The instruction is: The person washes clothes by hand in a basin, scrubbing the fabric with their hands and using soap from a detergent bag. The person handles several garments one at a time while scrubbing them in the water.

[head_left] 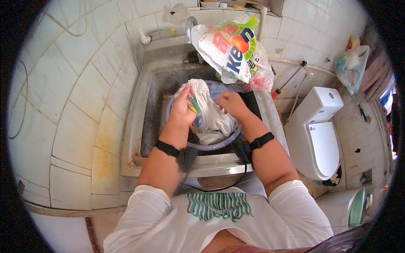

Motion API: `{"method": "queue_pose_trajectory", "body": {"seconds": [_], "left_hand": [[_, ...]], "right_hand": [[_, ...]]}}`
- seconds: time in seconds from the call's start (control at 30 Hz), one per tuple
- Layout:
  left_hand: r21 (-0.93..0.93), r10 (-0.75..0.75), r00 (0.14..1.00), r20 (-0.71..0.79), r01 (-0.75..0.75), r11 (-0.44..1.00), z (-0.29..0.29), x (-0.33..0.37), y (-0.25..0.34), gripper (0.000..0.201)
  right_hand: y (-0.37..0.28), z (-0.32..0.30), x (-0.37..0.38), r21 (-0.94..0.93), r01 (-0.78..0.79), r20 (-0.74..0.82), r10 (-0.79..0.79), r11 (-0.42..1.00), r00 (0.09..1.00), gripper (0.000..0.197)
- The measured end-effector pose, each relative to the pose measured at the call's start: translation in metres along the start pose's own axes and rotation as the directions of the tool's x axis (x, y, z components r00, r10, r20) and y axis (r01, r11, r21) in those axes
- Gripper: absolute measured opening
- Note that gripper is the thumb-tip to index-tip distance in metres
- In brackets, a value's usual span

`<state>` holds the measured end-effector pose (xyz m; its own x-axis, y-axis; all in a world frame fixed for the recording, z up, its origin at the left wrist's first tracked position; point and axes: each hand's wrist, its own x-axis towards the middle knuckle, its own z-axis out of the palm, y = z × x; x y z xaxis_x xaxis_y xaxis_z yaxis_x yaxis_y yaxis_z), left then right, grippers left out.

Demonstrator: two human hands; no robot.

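Note:
A wet white garment (209,110) with a coloured print along its left side is bunched up in a round lavender basin (212,146). My left hand (182,106) grips the garment's left side, the printed part showing beside the fingers. On the right, my right hand (231,103) is curled like a fist over the cloth, slightly smeared by motion. Whether a fold of cloth is inside its fingers is hidden. Black straps circle both my forearms.
The basin stands inside a worn stone sink (131,126) with a metal faucet (191,30) at the back. A large white and green detergent bag (230,48) leans at the back right. Beyond the sink's right edge is a white toilet (321,139). A tiled wall (80,105) rises on the left.

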<state>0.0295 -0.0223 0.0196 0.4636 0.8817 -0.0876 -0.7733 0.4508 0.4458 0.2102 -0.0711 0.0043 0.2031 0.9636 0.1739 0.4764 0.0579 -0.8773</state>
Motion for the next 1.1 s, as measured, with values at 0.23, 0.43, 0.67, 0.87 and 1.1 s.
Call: {"method": "queue_pose_trajectory", "body": {"seconds": [0.23,0.43,0.67,0.87,1.1], "left_hand": [[0.17,0.039,0.984,0.175,-0.069,0.983,0.007,-0.001,-0.003,0.018],[0.248,-0.061,0.958,0.279,-0.01,0.969,0.002,-0.005,-0.013,0.019],[0.579,-0.213,0.968,0.135,0.097,0.809,-0.007,-0.008,-0.015,0.017],[0.38,0.023,1.0,-0.003,-0.02,0.925,0.008,-0.006,-0.032,0.011],[0.33,0.334,0.93,0.156,-0.368,0.87,-0.006,0.0,-0.018,0.015]], "right_hand": [[0.0,0.015,-0.011,0.378,-0.021,0.483,-0.177,0.926,0.857,0.054],[-0.02,0.005,-0.009,0.709,-0.293,0.342,0.051,0.641,0.938,0.042],[-0.009,-0.002,-0.001,0.928,-0.185,0.133,0.174,0.325,0.976,0.022],[-0.013,-0.01,-0.003,0.943,-0.192,0.167,0.113,0.27,0.979,0.037],[-0.006,-0.004,-0.003,0.469,-0.282,0.487,0.021,0.837,0.873,0.046]]}}
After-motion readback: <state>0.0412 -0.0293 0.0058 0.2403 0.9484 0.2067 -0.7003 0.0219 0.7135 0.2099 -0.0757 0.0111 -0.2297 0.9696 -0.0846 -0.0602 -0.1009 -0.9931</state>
